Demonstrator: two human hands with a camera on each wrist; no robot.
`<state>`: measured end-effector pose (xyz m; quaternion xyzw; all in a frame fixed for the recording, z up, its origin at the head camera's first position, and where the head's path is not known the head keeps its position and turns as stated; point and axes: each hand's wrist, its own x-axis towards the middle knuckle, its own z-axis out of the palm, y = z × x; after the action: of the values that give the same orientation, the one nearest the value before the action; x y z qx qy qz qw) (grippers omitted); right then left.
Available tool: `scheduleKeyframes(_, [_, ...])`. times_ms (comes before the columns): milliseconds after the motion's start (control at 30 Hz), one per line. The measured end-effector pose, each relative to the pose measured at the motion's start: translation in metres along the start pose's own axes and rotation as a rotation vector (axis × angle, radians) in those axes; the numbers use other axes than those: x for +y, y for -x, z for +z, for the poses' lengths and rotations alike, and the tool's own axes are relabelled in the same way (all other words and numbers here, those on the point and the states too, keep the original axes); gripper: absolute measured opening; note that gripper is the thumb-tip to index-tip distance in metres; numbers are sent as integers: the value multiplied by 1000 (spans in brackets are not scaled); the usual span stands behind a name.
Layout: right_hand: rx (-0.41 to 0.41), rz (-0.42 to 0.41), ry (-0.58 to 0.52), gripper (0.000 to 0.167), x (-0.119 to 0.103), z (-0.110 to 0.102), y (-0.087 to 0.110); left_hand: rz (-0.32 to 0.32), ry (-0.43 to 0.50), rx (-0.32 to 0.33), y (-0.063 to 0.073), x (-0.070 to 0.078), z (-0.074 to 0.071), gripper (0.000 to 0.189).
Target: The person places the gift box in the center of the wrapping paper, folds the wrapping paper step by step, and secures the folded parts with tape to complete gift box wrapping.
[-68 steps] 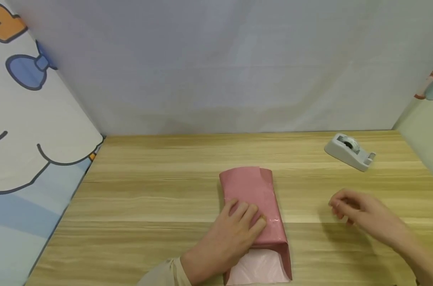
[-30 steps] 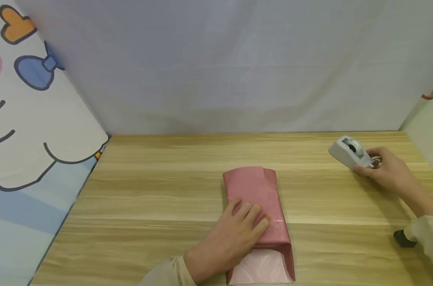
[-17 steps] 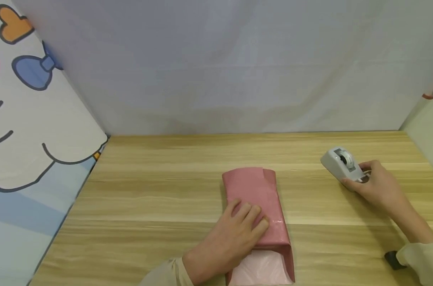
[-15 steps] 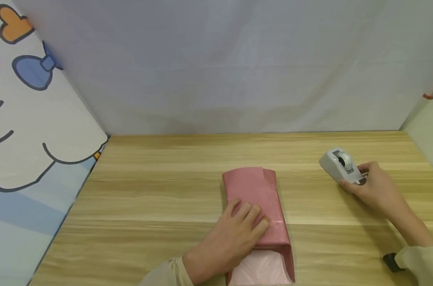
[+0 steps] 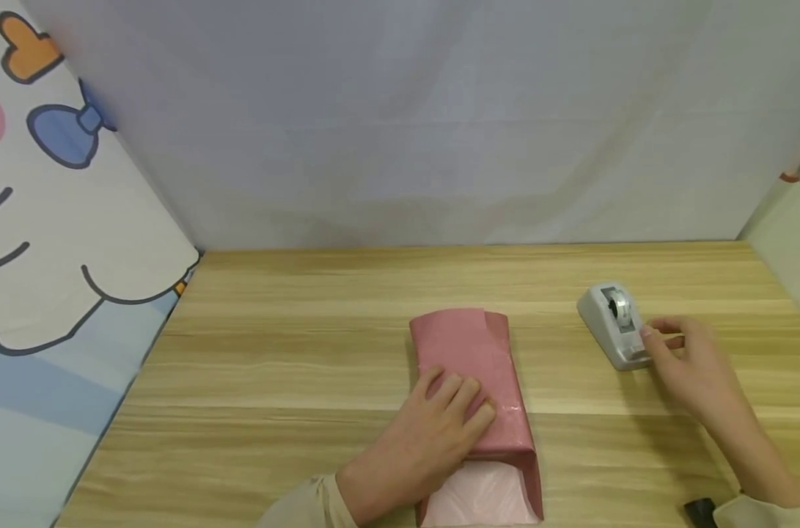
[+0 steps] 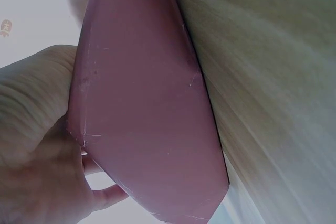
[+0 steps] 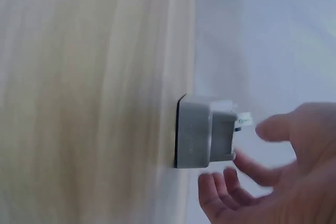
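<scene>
A pink paper wrapper (image 5: 468, 352), folded into a long box shape, lies on the table with its near end uncovered and a pale pink flap showing. My left hand (image 5: 426, 433) rests on top of it, fingers spread over the paper. The left wrist view shows the wrapper's flat side (image 6: 136, 87) beside the palm. To the right stands a grey tape dispenser (image 5: 600, 323) with a roll of clear tape. My right hand (image 5: 690, 367) is beside its cutter end, fingers loosely bent. In the right wrist view, thumb and fingers stand around the dispenser's front (image 7: 194, 135) without gripping it.
The wood-grain table (image 5: 294, 352) runs back to a pale grey cloth wall (image 5: 400, 132). A cartoon-printed cloth (image 5: 63, 242) hangs at the left. A black device (image 5: 701, 512) sits by the right sleeve.
My right hand reached the tape dispenser, carried it nearer and leftward, turned it, and let go. My left hand has stayed on the pink wrapper.
</scene>
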<state>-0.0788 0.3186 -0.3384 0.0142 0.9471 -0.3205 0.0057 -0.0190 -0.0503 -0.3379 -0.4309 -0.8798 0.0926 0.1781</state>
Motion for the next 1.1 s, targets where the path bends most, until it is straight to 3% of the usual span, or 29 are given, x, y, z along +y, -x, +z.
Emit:
scheduleKeyframes(67, [45, -26, 3, 48, 1, 2, 0, 2, 0, 3, 1, 0, 0, 30])
scheduleKeyframes(167, [34, -41, 26, 45, 2, 5, -1, 3, -2, 7, 1, 1, 1, 28])
scheduleKeyframes(467, [17, 55, -31, 44, 1, 10, -2, 12, 7, 32, 2, 0, 3, 24])
scheduleKeyframes(800, [-51, 164, -205, 53, -3, 9, -3, 11, 2, 1, 1, -1, 4, 30])
scheduleKeyframes(1100, [-95, 214, -428, 35, 5, 9, 4, 6, 13, -14, 1, 0, 6, 46])
